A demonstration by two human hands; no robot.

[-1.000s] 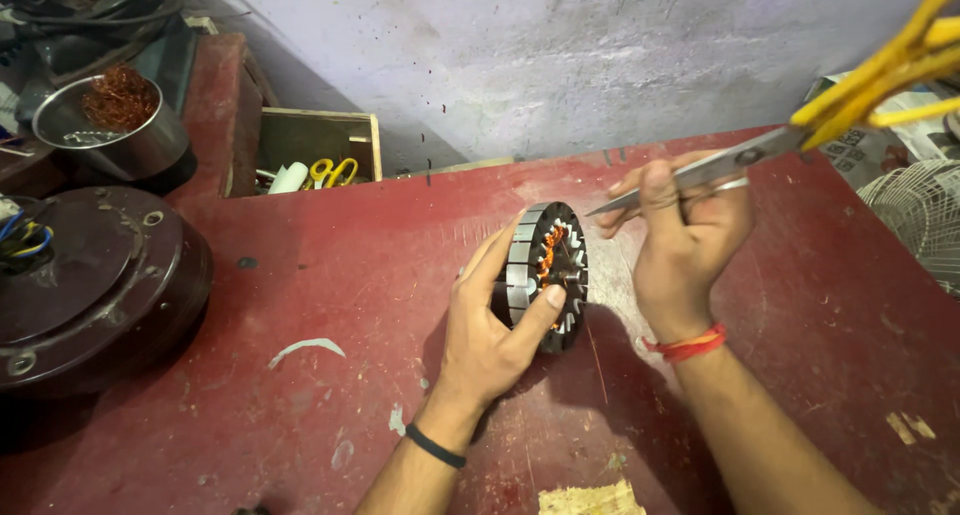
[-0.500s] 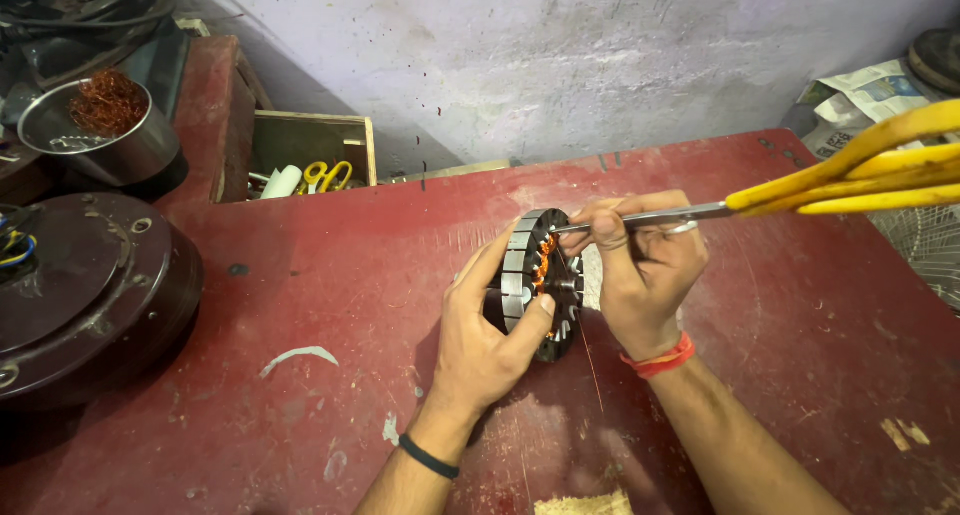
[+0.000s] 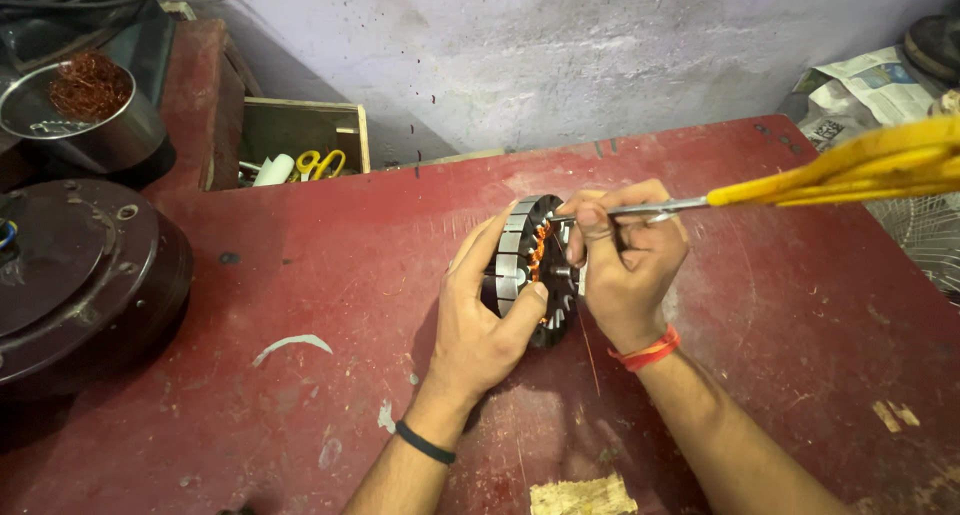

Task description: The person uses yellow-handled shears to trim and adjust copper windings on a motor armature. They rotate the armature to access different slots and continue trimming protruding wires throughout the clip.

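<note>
- The left hand (image 3: 485, 315) wraps its fingers around the stator core (image 3: 528, 267), standing it on edge on the red table (image 3: 300, 275).
- Just right of the stator, the right hand (image 3: 625, 275) is closed on yellow-handled scissors (image 3: 800, 180), blade tips at the copper winding (image 3: 540, 247).
- The laminated steel ring looks heavy and stiff, best gripped by its rim; the thin wire seems fragile.
- Far left of the stator sits a dark motor housing (image 3: 80, 275), with a steel bowl of copper scrap (image 3: 85, 100) beyond.

A round stator (image 3: 528, 267) of grey stacked steel stands on edge, copper windings showing in its slots. Yellow-handled scissors (image 3: 800, 183) lie level, thin metal tip apparently touching its upper rim.
</note>
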